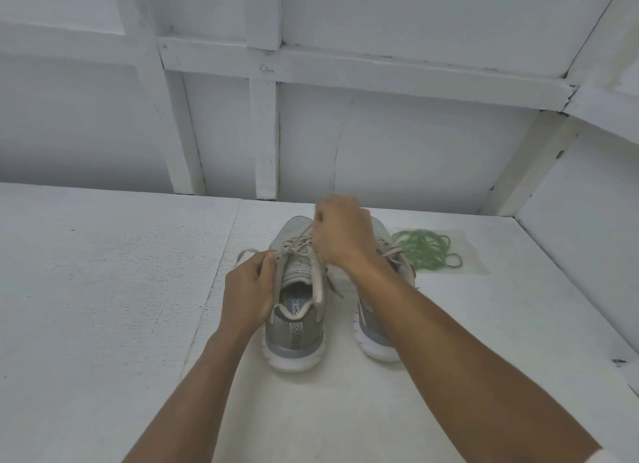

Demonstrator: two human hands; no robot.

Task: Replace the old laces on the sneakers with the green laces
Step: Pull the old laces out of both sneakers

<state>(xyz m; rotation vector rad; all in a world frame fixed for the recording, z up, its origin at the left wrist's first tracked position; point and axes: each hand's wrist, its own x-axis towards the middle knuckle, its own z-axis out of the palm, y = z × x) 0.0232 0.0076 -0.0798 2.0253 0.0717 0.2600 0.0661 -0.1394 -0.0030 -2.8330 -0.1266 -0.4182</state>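
– White table (103, 289), head view. Status?
– I see the left hand (247, 289) pinching the lace (297, 245) at the left sneaker (294, 331), right hand (342, 234) gripping it higher; green laces (427, 250) lie farther right. I'd loosen one crossing at a time.

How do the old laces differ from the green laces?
The old laces are beige; the green laces are green. The old laces are threaded through the left sneaker; the green laces lie in a loose heap beside the right sneaker. The left hand and right hand hold the old laces; nothing touches the green laces.
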